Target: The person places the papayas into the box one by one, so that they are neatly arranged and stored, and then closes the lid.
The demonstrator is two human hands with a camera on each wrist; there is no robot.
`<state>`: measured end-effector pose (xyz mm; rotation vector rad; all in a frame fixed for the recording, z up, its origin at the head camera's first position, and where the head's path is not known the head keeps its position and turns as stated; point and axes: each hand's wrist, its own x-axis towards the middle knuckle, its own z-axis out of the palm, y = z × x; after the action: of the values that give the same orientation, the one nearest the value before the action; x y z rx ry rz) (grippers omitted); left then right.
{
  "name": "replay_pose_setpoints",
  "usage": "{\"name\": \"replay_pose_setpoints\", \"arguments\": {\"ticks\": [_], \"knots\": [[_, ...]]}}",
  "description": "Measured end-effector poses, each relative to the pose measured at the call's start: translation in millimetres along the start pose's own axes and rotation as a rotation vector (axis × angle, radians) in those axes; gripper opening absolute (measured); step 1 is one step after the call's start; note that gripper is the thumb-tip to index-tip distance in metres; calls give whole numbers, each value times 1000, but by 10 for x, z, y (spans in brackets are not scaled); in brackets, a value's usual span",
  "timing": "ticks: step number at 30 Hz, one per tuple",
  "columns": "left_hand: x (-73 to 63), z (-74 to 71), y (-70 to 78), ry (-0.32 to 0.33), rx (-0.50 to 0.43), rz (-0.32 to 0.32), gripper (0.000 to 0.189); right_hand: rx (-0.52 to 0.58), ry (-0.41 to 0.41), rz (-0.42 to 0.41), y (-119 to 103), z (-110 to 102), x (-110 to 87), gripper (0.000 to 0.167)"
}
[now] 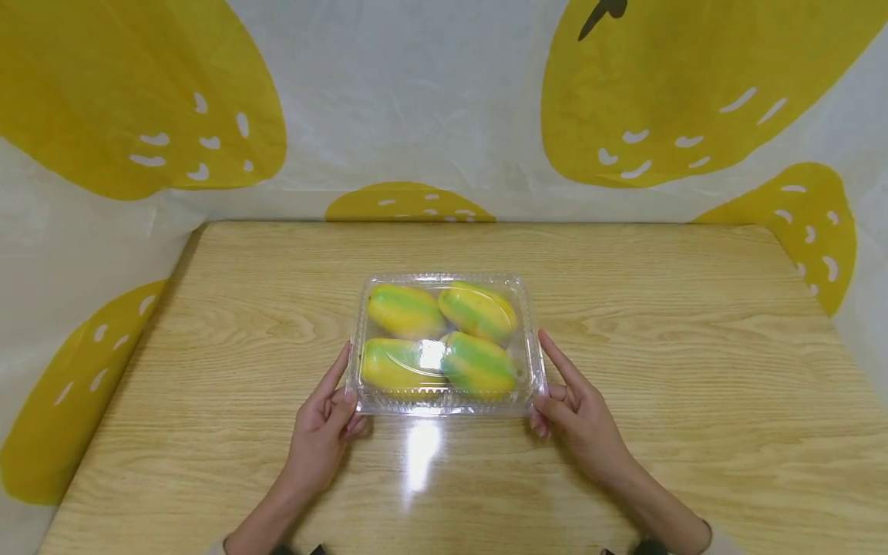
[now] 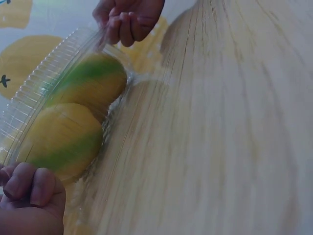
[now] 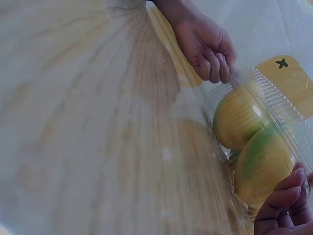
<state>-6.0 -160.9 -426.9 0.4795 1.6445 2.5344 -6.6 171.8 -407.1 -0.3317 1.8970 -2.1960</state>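
A clear plastic clamshell box [image 1: 444, 405] with a ridged rim is between my hands over the middle of the table. Its lid is down, and through it show several yellow fruits [image 1: 405, 310] with green streaks, like mangoes or small papayas. My left hand [image 1: 321, 435] pinches the box's near left corner, thumb on the rim and index finger along the side. At the near right corner, my right hand [image 1: 586, 432] grips the rim the same way. In the left wrist view, two fruits [image 2: 63, 137] show through the front wall. I cannot tell whether the box's bottom touches the table.
The wood-grain table [image 1: 694, 324] extends around the box on all sides. Behind it and along the sides hangs a white cloth [image 1: 416, 92] printed with large yellow fruit shapes. A bright light reflection lies on the tabletop just in front of the box.
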Motion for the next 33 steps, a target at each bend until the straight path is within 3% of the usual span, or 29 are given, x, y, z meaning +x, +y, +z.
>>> {"name": "replay_pose_setpoints", "arguments": {"ticks": [10,17,25,33], "knots": [[-37,-1,-16,20,11,15,53,13,4,-1,-9,60,-2,74],[-63,7,-7,16,-44,50,61,12,6,7,-39,79,-20,71],[-63,46,38,63,-92,-24,65,-6,1,7,-72,89,-41,73],[-38,52,29,36,-165,-24,62,-46,5,-4,-102,92,-50,75]]}}
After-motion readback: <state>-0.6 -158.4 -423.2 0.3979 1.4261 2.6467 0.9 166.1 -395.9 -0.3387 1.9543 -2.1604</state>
